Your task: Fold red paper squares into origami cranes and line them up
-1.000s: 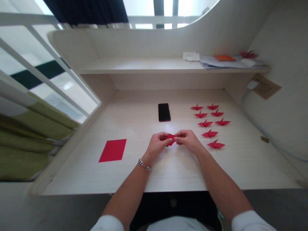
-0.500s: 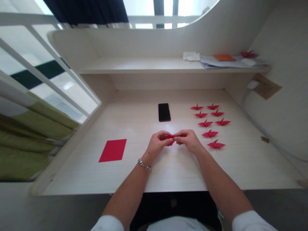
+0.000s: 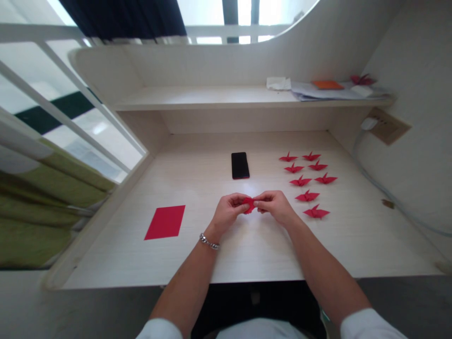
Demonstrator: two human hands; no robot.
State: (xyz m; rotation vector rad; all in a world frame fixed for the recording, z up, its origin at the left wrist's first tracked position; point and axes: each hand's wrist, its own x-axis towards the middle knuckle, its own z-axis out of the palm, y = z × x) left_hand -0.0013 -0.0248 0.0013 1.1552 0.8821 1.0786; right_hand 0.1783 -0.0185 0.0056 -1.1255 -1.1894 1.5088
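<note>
Left hand point(image 3: 229, 211): the grip is closed to a pinch, thumb against the curled fingers, on the left side of the folded red paper point(image 3: 249, 204). Right hand point(image 3: 276, 206): the grip is likewise closed, with thumb and index finger pinching the right edge of the same piece. The two grips face each other, separated only by the paper.

Position: the folded red paper sits between both sets of fingertips, above the near-middle part of the counter point(image 3: 197, 174). Whether its lower edge contacts the surface cannot be determined.

Appearance: the piece is small, compact and plain red, with an irregular outline; the fingers cover part of it, and individual creases are too small to read.

Adjacent items: a black phone point(image 3: 240, 165) lies flat beyond the hands. A flat red sheet point(image 3: 165, 222) lies to the left. Eight red paper cranes point(image 3: 300, 181) stand to the right in two columns.
</note>
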